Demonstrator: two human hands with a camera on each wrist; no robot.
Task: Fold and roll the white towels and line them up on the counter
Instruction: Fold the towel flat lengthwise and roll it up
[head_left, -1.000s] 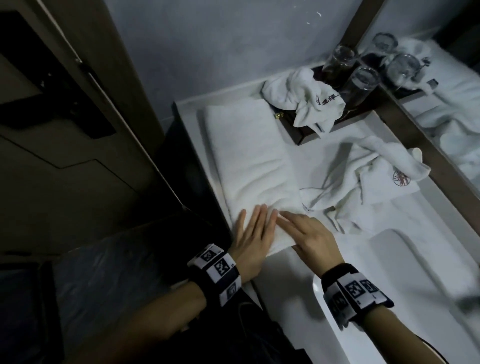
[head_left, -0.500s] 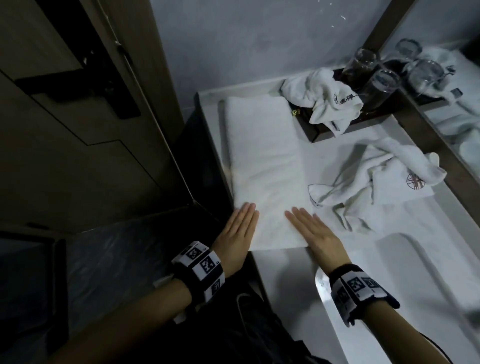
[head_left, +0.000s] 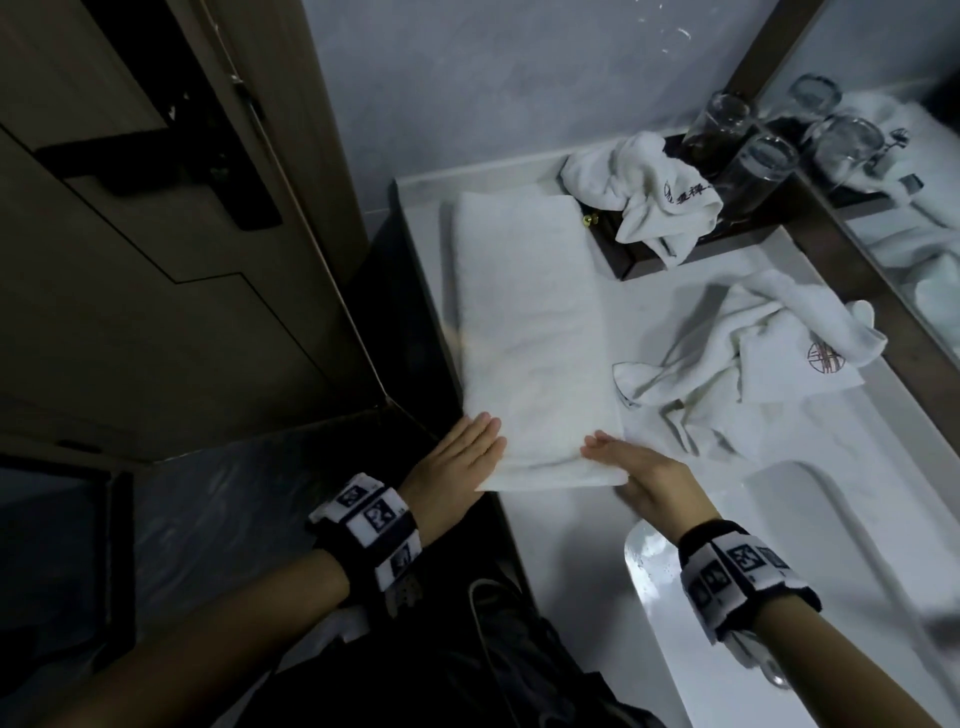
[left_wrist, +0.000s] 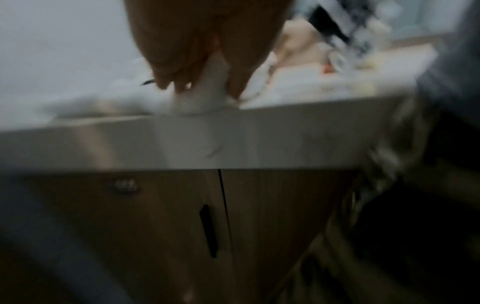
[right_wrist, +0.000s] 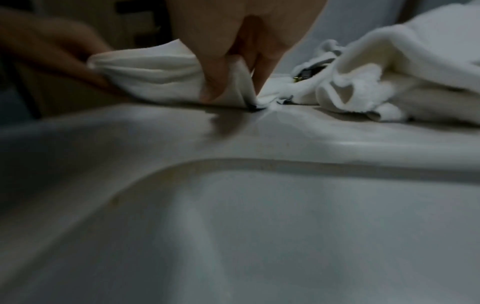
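A white towel (head_left: 530, 332) folded into a long strip lies along the left side of the white counter (head_left: 421, 223). Its near end is raised off the surface. My left hand (head_left: 485, 436) pinches the near left corner, and the left wrist view shows the cloth (left_wrist: 207, 90) between thumb and fingers. My right hand (head_left: 602, 449) pinches the near right corner (right_wrist: 228, 82) between thumb and fingers. A crumpled white towel (head_left: 748, 364) with a red emblem lies to the right. Another crumpled towel (head_left: 649, 192) rests on a dark tray.
The dark tray (head_left: 644, 265) at the back holds two glasses (head_left: 758, 161). A mirror (head_left: 914, 218) runs along the right. The sink basin (head_left: 810, 571) lies near right, just behind my right wrist. A wooden door (head_left: 156, 208) stands at the left, past the counter's edge.
Both hands lay flat side by side on the towel's near end. They slid apart to its two corners, and now pinch and lift the near edge.
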